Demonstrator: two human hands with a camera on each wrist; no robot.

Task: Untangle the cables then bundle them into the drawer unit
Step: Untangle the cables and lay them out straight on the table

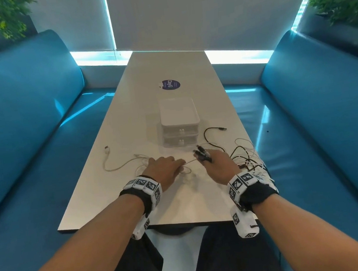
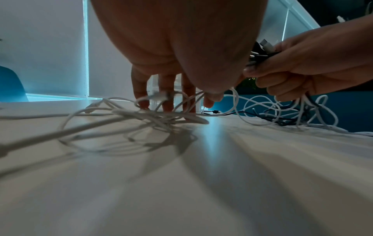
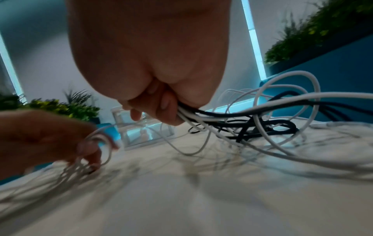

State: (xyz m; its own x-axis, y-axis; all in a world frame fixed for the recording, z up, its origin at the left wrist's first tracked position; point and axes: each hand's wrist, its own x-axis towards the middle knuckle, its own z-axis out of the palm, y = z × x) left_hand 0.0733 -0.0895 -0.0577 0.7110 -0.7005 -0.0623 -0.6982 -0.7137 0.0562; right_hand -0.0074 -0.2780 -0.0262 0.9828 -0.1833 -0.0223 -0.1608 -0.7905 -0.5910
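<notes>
A clear two-drawer unit (image 1: 179,121) stands mid-table with both drawers closed; the right wrist view shows the drawer unit (image 3: 141,134) just beyond the hands. My right hand (image 1: 208,158) grips a bunch of black and white cable ends (image 1: 201,151), and their cords trail into a black-and-white tangle (image 1: 247,158) at the table's right edge. Lower down, my left hand (image 1: 177,166) reaches onto a heap of white cable loops (image 2: 153,118) and pinches a white strand (image 3: 105,143) that runs across to the right hand. A loose white cable (image 1: 111,164) trails off to the left.
The white table (image 1: 182,203) is narrow, with blue benches (image 1: 25,137) on both sides. A black cable end (image 1: 214,128) curls right of the drawer unit. A round blue sticker (image 1: 170,84) lies behind it. Part of the tangle hangs over the right table edge.
</notes>
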